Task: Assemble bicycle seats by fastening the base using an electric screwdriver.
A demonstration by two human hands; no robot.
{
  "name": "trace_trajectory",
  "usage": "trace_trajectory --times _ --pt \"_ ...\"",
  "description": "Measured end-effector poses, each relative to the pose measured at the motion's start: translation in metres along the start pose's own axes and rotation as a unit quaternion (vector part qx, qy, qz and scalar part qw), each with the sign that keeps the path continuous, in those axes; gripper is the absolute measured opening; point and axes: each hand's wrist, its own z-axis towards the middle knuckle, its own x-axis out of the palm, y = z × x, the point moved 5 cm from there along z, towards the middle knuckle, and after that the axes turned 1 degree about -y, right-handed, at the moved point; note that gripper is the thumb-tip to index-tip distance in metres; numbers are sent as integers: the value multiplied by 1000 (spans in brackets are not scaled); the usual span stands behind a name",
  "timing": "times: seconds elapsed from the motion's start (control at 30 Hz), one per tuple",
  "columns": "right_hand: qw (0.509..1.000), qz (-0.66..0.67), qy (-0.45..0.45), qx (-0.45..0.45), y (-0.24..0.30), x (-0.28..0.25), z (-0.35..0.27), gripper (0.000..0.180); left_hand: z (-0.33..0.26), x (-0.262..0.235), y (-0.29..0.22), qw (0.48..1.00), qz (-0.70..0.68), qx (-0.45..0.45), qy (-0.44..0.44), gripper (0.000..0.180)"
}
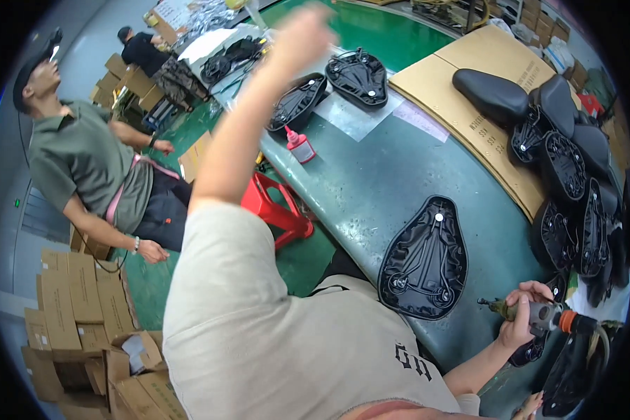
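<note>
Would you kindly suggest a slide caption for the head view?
Right hand gripping a power tool near an upturned black seat on a green workbench, left hand outstretched and blurred.

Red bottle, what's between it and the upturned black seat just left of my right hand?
The head view shows only green tabletop between the red bottle and black seat.
</note>
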Motion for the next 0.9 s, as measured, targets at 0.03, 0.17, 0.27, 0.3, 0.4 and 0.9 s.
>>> trace_trajectory --times 0.03,0.17,0.27,0.3,0.4,0.9 --pt "1000 -13 3 29 -6 2 -5 34 -28 33 -63 953 44 -78 290 34" --pt "996 -15 15 81 -25 14 -20 41 -183 89 -218 810 -311 421 266 52" --pt "994 -77 7 74 -24 12 -30 43 -218 90 -270 747 -408 481 212 57" --pt "990 -122 10 69 -24 7 -37 42 -225 97 -280 720 -428 501 218 56" --pt "994 -101 47 -9 -11 31 -20 34 -233 119 -295 667 -443 495 338 43" --pt "987 145 44 -43 55 78 34 32 -234 135 -271 809 -464 257 253 41"
